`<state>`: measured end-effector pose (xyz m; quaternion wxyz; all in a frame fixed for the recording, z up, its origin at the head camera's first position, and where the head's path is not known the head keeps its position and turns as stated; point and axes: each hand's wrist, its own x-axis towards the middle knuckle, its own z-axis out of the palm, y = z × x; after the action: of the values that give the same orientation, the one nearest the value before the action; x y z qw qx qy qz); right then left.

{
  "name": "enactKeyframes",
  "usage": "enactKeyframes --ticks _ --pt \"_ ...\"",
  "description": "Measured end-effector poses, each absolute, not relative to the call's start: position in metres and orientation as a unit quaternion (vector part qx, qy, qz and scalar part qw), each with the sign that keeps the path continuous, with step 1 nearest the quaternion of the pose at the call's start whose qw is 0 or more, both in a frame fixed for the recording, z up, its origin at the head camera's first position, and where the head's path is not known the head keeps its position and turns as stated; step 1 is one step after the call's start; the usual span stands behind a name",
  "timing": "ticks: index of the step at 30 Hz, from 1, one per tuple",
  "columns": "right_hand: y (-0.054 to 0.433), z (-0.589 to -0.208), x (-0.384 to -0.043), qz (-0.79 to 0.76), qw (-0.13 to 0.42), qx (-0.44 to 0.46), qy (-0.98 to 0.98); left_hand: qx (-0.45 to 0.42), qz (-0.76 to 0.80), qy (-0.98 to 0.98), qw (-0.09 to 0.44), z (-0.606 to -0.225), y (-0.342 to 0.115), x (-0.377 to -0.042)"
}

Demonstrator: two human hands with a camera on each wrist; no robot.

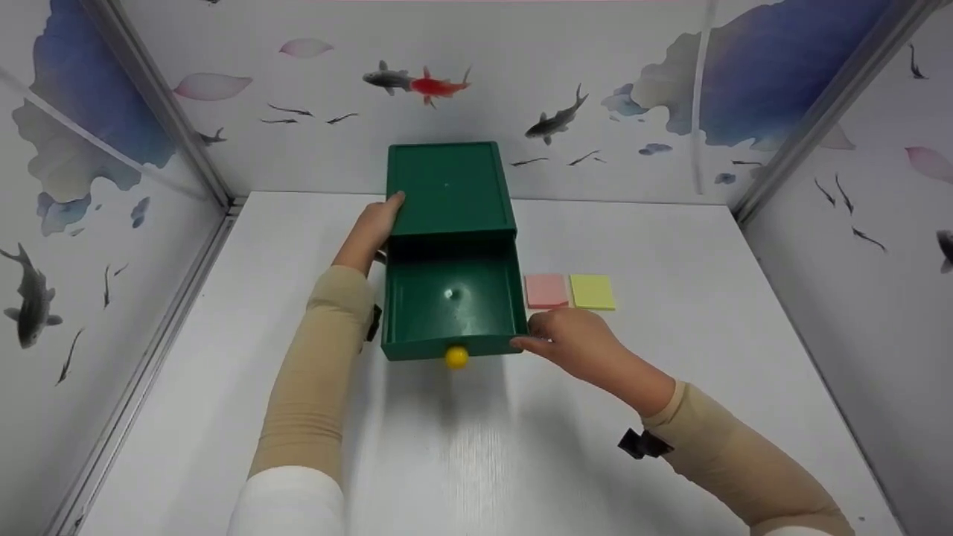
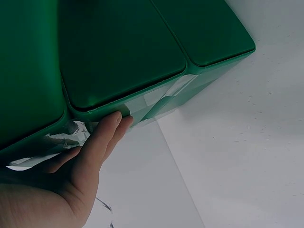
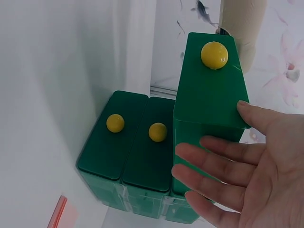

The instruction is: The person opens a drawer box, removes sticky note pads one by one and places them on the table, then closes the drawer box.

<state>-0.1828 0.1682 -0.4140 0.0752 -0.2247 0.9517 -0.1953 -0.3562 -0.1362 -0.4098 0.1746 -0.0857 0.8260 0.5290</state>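
Note:
A green drawer cabinet (image 1: 450, 186) stands upright with its top drawer (image 1: 424, 298) pulled far out. A round yellow knob (image 1: 456, 357) sits on that drawer's front. My left hand (image 1: 376, 223) rests against the cabinet's left side, thumb at the top edge. In the left wrist view, its extended fingers (image 2: 102, 137) press along a side wall covered with clear tape. At the drawer's front right corner, my right hand (image 1: 581, 342) touches with its thumb on the front face. Its other fingers (image 3: 213, 164) lie loosely extended along the drawer's side in the right wrist view.
Just right of the drawer lie a pink sticky-note pad (image 1: 546, 291) and a yellow sticky-note pad (image 1: 593, 292) on the white table (image 1: 655, 268). Two closed lower drawers (image 3: 147, 161) have yellow knobs too. Fish-patterned panels (image 1: 476, 45) wall the table at back and sides.

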Motion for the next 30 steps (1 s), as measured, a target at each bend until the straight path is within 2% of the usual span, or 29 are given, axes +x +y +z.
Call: enactKeyframes --ticks 13,30 --pt "0.171 -0.414 -0.186 -0.215 0.018 -0.235 0.948 -0.08 0.534 0.824 0.172 -0.409 -0.137 -0.357" --pt "0.164 -0.413 -0.208 -0.216 0.004 -0.208 0.954 -0.088 0.53 0.825 0.176 -0.412 -0.137 -0.36"
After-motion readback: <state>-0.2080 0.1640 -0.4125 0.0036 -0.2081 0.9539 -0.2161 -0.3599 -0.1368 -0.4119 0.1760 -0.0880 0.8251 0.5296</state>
